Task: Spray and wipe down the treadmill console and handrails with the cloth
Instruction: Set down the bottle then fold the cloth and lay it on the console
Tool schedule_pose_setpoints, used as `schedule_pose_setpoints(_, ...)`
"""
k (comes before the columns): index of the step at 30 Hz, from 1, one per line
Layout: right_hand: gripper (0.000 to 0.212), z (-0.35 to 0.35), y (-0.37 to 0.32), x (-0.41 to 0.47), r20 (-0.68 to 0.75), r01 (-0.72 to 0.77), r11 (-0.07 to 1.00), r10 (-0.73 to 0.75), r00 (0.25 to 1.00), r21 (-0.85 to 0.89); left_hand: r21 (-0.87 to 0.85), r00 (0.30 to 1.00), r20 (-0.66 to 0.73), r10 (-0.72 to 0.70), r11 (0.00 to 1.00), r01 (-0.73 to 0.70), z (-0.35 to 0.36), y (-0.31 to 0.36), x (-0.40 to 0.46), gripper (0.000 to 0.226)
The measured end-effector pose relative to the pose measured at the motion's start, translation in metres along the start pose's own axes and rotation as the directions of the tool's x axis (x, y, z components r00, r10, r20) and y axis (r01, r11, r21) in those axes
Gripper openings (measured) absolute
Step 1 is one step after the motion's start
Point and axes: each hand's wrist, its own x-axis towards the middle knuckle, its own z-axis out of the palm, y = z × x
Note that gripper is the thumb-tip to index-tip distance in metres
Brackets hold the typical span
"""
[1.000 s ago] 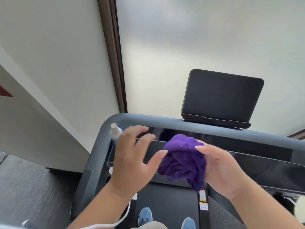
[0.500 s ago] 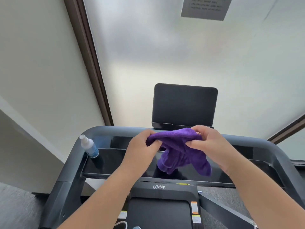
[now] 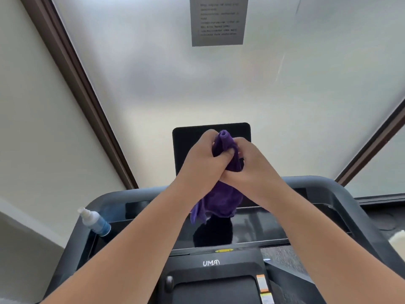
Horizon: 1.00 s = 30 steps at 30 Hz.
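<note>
A purple cloth (image 3: 221, 200) is bunched between both hands, held up in front of the treadmill's dark screen (image 3: 186, 141). My left hand (image 3: 203, 163) grips its upper part, thumb pressed into the fabric. My right hand (image 3: 254, 165) grips it from the right side, touching the left hand. The cloth's loose end hangs above the glossy black console panel (image 3: 258, 229). A blue spray bottle (image 3: 96, 222) with a white nozzle stands at the console's left end. The grey handrail frame (image 3: 341, 205) curves around the console.
A frosted window with a dark brown frame (image 3: 87, 95) rises behind the treadmill, with a printed paper notice (image 3: 219, 20) stuck on it. The treadmill's front cover with a white logo (image 3: 211, 263) lies below the console. A cream wall is at the left.
Both hands have lifted the cloth from console height up in front of the screen and drawn together, bunching it. The view has tilted up and the bottle now shows lower left.
</note>
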Motion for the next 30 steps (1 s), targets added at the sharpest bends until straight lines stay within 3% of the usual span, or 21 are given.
schedule_pose_setpoints(4, 0.023, -0.013, -0.015, -0.002, 0.058, 0.032, 0.994, -0.038, 0.998, 0.101, -0.086, 0.999, -0.014, -0.032, 0.996, 0.03, -0.002, 0.01, 0.005, 0.009)
schedule_pose_setpoints(6, 0.022, -0.018, -0.02, -0.001, 0.082, 0.084, 0.99, -0.093, 0.992, 0.111, -0.143, 0.997, -0.015, -0.073, 0.987, 0.07, -0.006, 0.01, 0.006, 0.023)
schedule_pose_setpoints(9, 0.016, -0.026, -0.023, 0.006, 0.06, 0.017, 0.977, -0.031, 0.998, 0.212, -0.248, 0.993, 0.068, -0.092, 0.963, 0.106, -0.012, 0.013, 0.005, 0.048)
schedule_pose_setpoints(12, 0.016, -0.035, -0.027, 0.009, 0.026, -0.019, 0.975, 0.014, 1.0, 0.22, -0.187, 0.99, 0.136, -0.044, 0.98, 0.069, -0.017, 0.012, 0.004, 0.049)
schedule_pose_setpoints(15, 0.024, -0.041, -0.032, 0.009, -0.027, 0.049, 0.997, -0.047, 0.999, 0.056, 0.035, 0.983, 0.186, -0.006, 0.999, -0.001, -0.022, 0.005, 0.001, 0.026)
schedule_pose_setpoints(17, 0.026, -0.044, -0.037, 0.01, -0.072, 0.087, 0.996, -0.089, 0.993, -0.021, 0.125, 0.979, 0.203, -0.022, 0.992, -0.003, -0.023, -0.007, -0.001, 0.03)
schedule_pose_setpoints(23, 0.021, -0.062, -0.033, 0.018, -0.214, 0.091, 0.993, -0.104, 0.971, -0.07, 0.407, 0.984, 0.135, -0.117, 0.912, 0.052, -0.017, -0.074, -0.009, 0.009)
schedule_pose_setpoints(30, 0.021, -0.094, 0.022, 0.008, -0.34, -0.101, 0.995, 0.09, 0.936, -0.013, 0.255, 0.975, 0.172, -0.14, 0.962, 0.093, -0.051, -0.088, -0.017, 0.014)
